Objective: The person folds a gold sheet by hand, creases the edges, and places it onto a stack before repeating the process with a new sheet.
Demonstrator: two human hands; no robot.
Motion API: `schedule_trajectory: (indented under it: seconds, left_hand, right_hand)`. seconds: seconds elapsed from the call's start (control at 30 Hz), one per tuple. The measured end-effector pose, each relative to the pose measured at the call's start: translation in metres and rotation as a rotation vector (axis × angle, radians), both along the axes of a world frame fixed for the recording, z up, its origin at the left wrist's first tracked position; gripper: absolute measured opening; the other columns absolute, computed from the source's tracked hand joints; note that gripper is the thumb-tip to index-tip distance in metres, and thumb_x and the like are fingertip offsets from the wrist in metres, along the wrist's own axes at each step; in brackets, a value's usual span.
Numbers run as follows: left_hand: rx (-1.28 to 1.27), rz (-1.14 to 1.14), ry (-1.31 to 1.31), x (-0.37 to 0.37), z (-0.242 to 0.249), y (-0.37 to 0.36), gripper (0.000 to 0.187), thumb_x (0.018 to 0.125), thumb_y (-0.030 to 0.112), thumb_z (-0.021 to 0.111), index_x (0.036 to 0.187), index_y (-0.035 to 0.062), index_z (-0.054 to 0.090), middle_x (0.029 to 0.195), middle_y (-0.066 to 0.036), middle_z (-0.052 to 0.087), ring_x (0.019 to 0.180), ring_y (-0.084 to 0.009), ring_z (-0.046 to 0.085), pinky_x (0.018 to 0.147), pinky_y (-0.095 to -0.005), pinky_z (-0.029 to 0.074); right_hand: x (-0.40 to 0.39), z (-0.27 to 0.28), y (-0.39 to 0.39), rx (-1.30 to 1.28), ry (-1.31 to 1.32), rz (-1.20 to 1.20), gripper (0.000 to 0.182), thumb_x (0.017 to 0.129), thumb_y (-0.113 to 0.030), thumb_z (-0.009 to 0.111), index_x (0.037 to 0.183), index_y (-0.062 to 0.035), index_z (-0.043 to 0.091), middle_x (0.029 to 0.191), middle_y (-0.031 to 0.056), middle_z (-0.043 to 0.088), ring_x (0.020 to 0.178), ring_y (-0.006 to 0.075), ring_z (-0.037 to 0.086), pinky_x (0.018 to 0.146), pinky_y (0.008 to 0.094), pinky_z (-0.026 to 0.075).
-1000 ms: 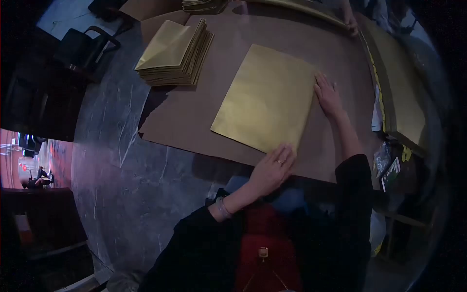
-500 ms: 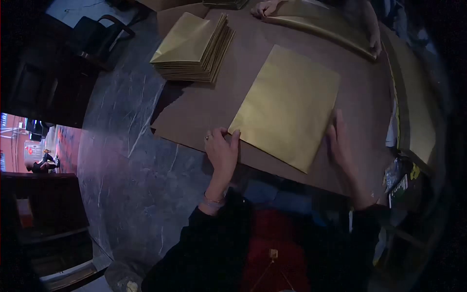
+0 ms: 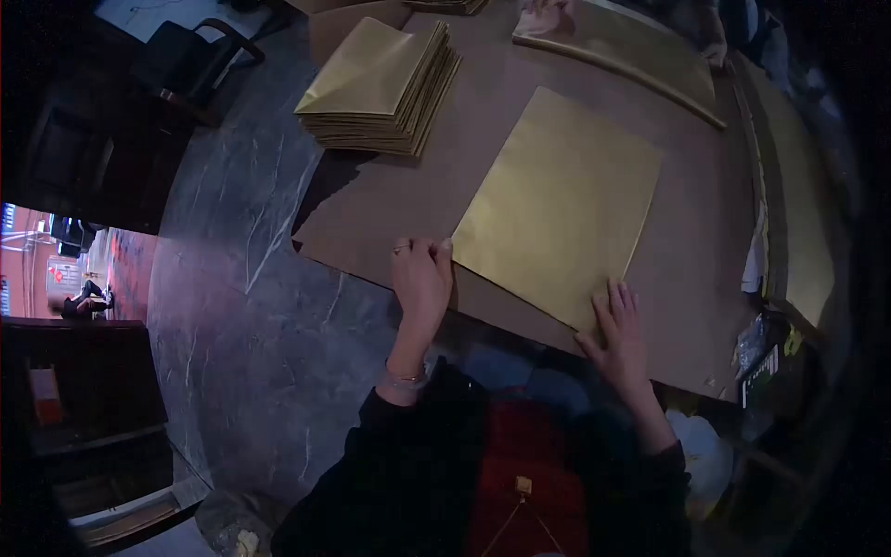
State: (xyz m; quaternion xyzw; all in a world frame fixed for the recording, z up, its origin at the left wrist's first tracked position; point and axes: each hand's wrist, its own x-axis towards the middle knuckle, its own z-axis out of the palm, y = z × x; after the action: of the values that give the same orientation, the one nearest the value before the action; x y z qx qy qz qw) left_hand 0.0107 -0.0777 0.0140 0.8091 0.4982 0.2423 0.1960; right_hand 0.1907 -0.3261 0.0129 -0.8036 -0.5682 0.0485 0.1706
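A flat gold paper rectangle [image 3: 561, 204] lies on the brown table in front of me. My left hand [image 3: 422, 283] is at its left corner, fingers curled together and the thumb tip pinching right at the edge. At the near right corner, my right hand [image 3: 616, 336] rests with its fingers apart, fingertips on the paper's edge. Beyond the left hand stands a stack of folded gold paper pieces [image 3: 362, 70].
Across the brown tabletop [image 3: 362, 223], another person's hand [image 3: 548, 17] holds a rolled or folded gold sheet [image 3: 631, 56]. More gold sheets [image 3: 789, 186] lie along the right side. A dark armchair [image 3: 176, 65] stands on the floor at the upper left.
My right hand has moved from the paper's right side down to its near corner. My left hand stays at the left corner. The other person's gold sheet has shifted slightly right in view.
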Motion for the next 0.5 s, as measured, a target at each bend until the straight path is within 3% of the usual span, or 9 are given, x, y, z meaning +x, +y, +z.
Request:
schedule_trajectory:
  seconds: [0.03, 0.17, 0.3, 0.5]
  left_hand:
    - [0.053, -0.021, 0.034, -0.001, -0.001, 0.002, 0.027, 0.085, 0.023, 0.059, 0.082, -0.0033, 0.062, 0.092, -0.023, 0.056, 0.091, -0.0382, 0.052, 0.08, -0.0446, 0.042]
    - [0.084, -0.073, 0.087, -0.004, -0.001, 0.01, 0.031, 0.089, 0.024, 0.053, 0.082, -0.0046, 0.063, 0.092, -0.022, 0.056, 0.089, -0.0374, 0.052, 0.079, -0.0436, 0.042]
    - [0.105, -0.117, 0.091, -0.007, -0.001, 0.015, 0.033, 0.089, 0.025, 0.053, 0.082, -0.0056, 0.063, 0.089, -0.022, 0.055, 0.086, -0.0368, 0.052, 0.077, -0.0431, 0.042]
    - [0.02, -0.193, 0.051, -0.013, 0.006, 0.019, 0.032, 0.086, 0.027, 0.058, 0.08, -0.0041, 0.064, 0.085, -0.02, 0.055, 0.084, -0.035, 0.053, 0.075, -0.0419, 0.043]
  right_hand:
    - [-0.001, 0.0, 0.001, 0.021, -0.044, 0.007, 0.06, 0.076, -0.028, 0.071, 0.127, -0.0084, 0.049, 0.141, 0.0183, 0.036, 0.13, 0.0351, 0.034, 0.106, 0.0504, 0.027]
    - [-0.004, -0.011, 0.0, 0.083, -0.087, 0.057, 0.05, 0.076, -0.027, 0.071, 0.12, -0.0077, 0.055, 0.136, 0.0178, 0.042, 0.126, 0.0336, 0.039, 0.104, 0.0494, 0.028]
    - [-0.009, -0.005, 0.006, 0.168, -0.186, 0.096, 0.031, 0.077, -0.017, 0.07, 0.105, -0.0075, 0.063, 0.125, 0.0112, 0.055, 0.114, 0.0273, 0.053, 0.089, 0.0393, 0.047]
    - [-0.01, -0.007, 0.012, 0.302, -0.212, 0.116, 0.023, 0.076, -0.012, 0.071, 0.097, -0.0064, 0.065, 0.114, 0.0071, 0.062, 0.103, 0.0226, 0.061, 0.082, 0.034, 0.051]
